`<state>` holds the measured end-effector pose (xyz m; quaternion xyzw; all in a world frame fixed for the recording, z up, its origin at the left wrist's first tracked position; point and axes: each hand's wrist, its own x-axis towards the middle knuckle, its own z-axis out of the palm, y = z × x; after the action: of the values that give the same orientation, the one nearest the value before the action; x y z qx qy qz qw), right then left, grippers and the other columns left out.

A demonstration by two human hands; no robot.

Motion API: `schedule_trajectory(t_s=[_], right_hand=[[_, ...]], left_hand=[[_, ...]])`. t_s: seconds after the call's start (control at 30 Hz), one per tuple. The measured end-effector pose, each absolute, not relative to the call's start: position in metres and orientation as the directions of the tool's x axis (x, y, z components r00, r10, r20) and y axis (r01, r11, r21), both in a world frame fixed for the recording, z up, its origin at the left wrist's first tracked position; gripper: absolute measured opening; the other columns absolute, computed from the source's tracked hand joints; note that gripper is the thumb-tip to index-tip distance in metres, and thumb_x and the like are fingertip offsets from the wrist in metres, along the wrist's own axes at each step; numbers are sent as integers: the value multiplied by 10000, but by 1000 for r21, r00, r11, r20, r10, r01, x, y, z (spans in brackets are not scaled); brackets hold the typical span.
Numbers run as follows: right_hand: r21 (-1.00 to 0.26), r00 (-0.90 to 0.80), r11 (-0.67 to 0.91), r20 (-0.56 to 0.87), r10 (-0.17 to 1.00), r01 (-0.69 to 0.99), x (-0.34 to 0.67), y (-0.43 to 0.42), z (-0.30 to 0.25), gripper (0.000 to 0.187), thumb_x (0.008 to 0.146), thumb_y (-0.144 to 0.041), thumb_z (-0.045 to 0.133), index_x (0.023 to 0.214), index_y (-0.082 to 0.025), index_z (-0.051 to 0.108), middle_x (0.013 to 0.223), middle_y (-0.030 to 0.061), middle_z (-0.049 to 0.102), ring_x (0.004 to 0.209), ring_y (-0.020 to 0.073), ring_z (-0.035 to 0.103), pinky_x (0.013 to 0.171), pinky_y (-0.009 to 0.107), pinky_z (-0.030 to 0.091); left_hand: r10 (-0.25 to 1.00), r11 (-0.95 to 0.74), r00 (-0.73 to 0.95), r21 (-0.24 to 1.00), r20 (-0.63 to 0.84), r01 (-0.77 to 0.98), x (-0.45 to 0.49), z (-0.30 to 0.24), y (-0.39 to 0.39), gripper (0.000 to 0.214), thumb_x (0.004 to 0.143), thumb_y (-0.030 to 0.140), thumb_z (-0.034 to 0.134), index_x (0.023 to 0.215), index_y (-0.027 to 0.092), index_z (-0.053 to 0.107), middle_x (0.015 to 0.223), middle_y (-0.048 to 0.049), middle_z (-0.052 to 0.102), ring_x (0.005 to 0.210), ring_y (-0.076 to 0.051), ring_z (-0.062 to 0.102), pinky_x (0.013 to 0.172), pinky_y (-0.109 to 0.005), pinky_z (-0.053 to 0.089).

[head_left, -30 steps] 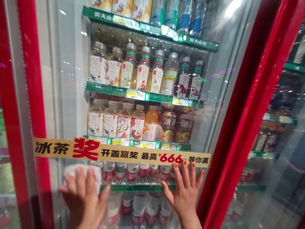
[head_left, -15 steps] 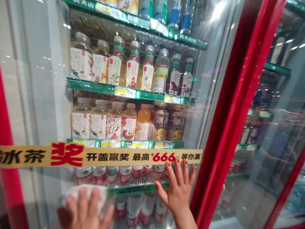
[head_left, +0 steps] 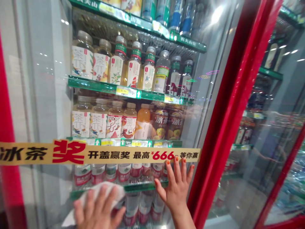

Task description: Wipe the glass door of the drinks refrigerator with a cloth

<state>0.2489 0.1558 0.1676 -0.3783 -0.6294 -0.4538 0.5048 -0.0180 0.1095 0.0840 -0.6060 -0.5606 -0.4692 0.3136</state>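
My left hand (head_left: 98, 211) lies flat on a white cloth (head_left: 95, 194) and presses it against the glass door (head_left: 43, 95) of a drinks fridge, low down at the bottom of the view. My right hand (head_left: 176, 187) rests flat on the same glass with fingers spread, just under the right end of a yellow banner sticker (head_left: 100, 154) with red and black writing. It holds nothing. Behind the glass stand rows of tea bottles (head_left: 124, 66) on green shelves (head_left: 124, 90).
A red door frame (head_left: 228, 108) runs diagonally just right of my right hand. Another red post (head_left: 9, 184) stands at the left edge. A second glass-fronted fridge (head_left: 271, 127) with bottles lies to the right. Water bottles (head_left: 133, 171) fill the lower shelves.
My left hand has slid the cloth down and then to the right along the glass. My right hand has stayed flat in place. The view has shifted a little to the right.
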Motion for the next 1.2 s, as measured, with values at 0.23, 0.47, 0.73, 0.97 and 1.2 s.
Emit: schedule_trajectory(t_s=[0.23,0.47,0.73,0.97,1.2], right_hand=[[210,-226,281,974,26,937,250,155,165,863,1021,-477,624,1757,-223,254,1849,91,192,1724,382,159,1367,758,110],[171,-194,323,980,41,931,253,152,166,831,1021,-439,623,1752,-252,275,1842,91,235,1714,399,195,1346,806,140],[104,-219,629,970,107,770,183,112,85,670,1128,-392,166,1779,-235,145,1801,102,365,1648,265,396,1163,485,578],[-254,185,239,943,276,937,208,151,170,757,1144,-470,248,1772,-141,-17,1854,235,39,1735,397,-13,1288,810,261],[159,-208,242,959,194,957,170,141,182,833,1095,-470,425,1778,-145,77,1875,134,23,1740,363,7,1387,658,141]], left_hand=[[283,-150,-273,324,919,934,-26,214,109,825,1106,492,418,1762,264,-28,1872,-95,-74,1715,-461,-104,1316,-840,-13],[236,-286,294,-223,926,932,58,96,111,799,1054,511,447,1763,260,176,1859,26,89,1752,-256,7,1427,-558,-58],[388,-578,275,1,880,816,31,59,97,1218,911,729,686,1764,232,-27,1856,-119,97,1741,-323,116,1429,-561,131],[201,-498,65,45,977,866,-28,138,94,866,986,263,664,1740,383,254,1854,14,190,1729,-282,185,1443,-551,115],[144,-249,-132,165,981,954,-42,160,117,870,992,248,644,1751,315,226,1852,-5,177,1742,-284,93,1436,-579,40]])
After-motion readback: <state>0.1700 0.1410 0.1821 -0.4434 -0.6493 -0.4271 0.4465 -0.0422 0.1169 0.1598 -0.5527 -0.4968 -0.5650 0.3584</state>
